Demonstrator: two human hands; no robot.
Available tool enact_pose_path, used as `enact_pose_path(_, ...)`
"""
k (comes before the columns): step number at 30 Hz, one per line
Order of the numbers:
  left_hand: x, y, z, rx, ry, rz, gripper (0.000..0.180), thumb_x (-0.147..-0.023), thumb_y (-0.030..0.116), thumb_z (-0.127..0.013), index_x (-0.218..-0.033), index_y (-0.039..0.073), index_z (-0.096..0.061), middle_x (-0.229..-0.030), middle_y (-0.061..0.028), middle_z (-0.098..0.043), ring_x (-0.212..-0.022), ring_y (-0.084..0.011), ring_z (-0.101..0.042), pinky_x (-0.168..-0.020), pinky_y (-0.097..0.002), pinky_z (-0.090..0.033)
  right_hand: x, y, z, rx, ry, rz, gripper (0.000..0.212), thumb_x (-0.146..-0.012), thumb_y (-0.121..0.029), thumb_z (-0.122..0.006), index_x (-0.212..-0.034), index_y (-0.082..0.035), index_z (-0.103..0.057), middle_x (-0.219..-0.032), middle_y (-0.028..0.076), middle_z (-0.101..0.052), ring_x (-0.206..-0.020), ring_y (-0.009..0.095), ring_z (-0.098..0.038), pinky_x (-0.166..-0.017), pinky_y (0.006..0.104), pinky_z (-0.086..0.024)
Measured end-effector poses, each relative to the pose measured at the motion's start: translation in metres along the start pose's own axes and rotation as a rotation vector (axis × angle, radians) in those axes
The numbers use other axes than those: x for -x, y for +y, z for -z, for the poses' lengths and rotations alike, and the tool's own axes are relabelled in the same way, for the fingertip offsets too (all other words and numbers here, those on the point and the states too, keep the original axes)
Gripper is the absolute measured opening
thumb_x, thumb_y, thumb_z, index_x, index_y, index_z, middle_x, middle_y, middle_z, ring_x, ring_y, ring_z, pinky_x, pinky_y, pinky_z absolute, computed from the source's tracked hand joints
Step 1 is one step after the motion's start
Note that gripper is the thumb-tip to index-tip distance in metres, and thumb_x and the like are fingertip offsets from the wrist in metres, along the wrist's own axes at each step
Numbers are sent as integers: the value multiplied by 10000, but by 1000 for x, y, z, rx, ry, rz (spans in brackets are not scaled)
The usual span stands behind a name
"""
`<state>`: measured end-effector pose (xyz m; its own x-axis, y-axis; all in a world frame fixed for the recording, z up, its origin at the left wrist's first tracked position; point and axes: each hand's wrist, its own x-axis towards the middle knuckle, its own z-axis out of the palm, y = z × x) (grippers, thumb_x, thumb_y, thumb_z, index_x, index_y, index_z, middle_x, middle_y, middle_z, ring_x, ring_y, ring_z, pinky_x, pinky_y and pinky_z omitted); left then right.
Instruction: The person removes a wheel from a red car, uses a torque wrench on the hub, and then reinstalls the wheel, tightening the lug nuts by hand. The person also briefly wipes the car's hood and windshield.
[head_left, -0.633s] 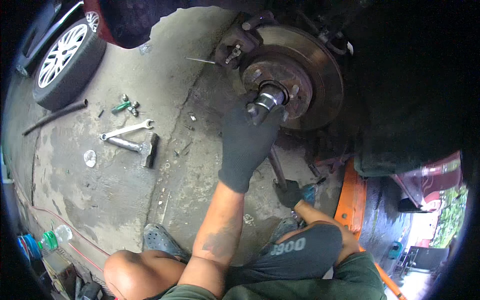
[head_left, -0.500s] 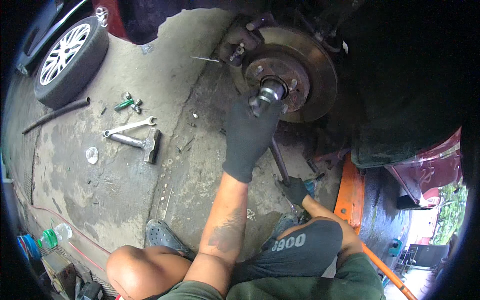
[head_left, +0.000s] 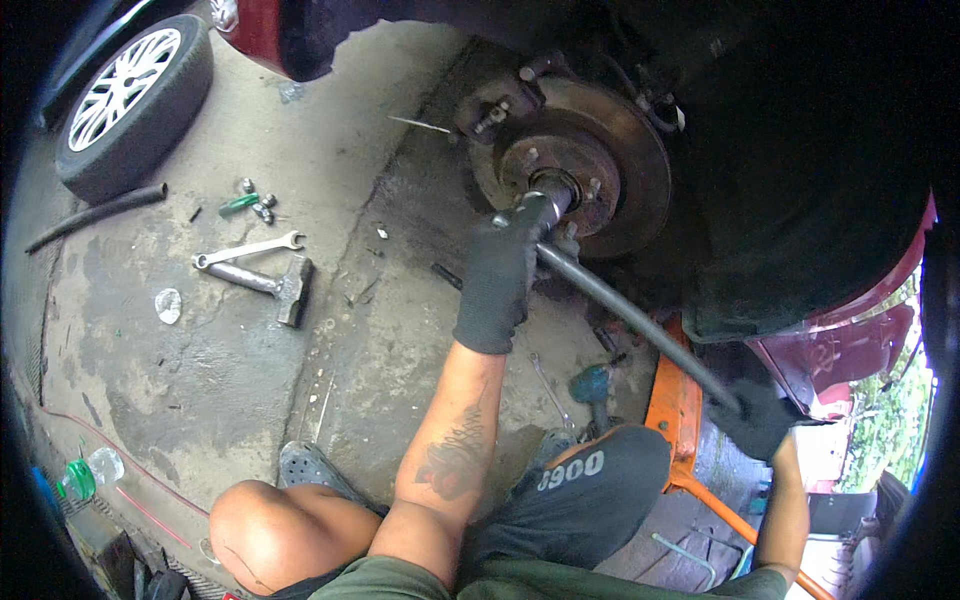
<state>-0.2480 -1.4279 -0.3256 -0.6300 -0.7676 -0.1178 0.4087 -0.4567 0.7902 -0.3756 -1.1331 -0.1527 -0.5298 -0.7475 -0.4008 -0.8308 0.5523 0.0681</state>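
Note:
My left hand, in a black glove, is closed around the head of a long breaker bar with a socket on it. That socket sits over the centre of the wheel hub, in front of a rusty brake disc. The bar's dark handle slants down to the right. At its far end my right hand, gloved in black as well, is wrapped around it. A brake caliper grips the disc's upper left side. Wheel studs stick out around the hub.
A hammer, a combination wrench and small green and metal parts lie on the concrete. Further left are a black pipe and a wheel. An orange jack stands right, near a teal power tool and another wrench.
My right hand has swung the bar's handle up and to the right, from low beside my knee. My left hand stays at the socket, tilted slightly differently. The whole view has shifted a little.

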Motion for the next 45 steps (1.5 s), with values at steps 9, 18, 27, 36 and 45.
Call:
enact_pose_path(9,-13,-21,-24,258,69,162,239,-879,224,-621,-930,-3,-673,-705,-104,-663,-585,-165,-641,-561,-278,-502,-17,15,11,10,52,-5,263,-788,-289,-678,-760,-37,-608,-624,178,-570,-577,374,-561,-556,438,-440)
enact_pose_path(18,-12,-7,-23,202,205,140,209,-878,183,-623,-926,-13,-674,-720,-92,-667,-576,-167,-636,-543,-296,-500,-49,35,22,144,-453,-71,359,-872,-352,-575,-632,-85,-585,-544,157,-545,-517,328,-545,-574,458,-439)
enact_pose_path(27,0,-56,-36,81,530,-248,209,-894,180,-587,-932,-15,-652,-744,-80,-656,-595,-188,-641,-547,-331,-493,-47,50,-20,-195,-367,108,310,-856,-303,-567,-694,-49,-635,-680,188,-634,-630,360,-638,-585,447,-492)
enact_pose_path(36,-7,-14,-55,-116,748,55,223,-854,185,-645,-980,1,-651,-836,-96,-675,-673,-162,-634,-584,-312,-488,-73,86,-112,7,-182,409,401,-846,-429,-581,-685,-65,-635,-641,188,-628,-562,380,-612,-536,466,-482)
enact_pose_path(45,0,-27,-41,-452,708,-103,324,-883,312,-621,-854,-8,-666,-691,-79,-641,-603,-137,-605,-539,-303,-465,-79,71,-139,-319,-72,255,353,-838,-341,-618,-665,-34,-629,-635,212,-608,-620,358,-633,-560,442,-477)
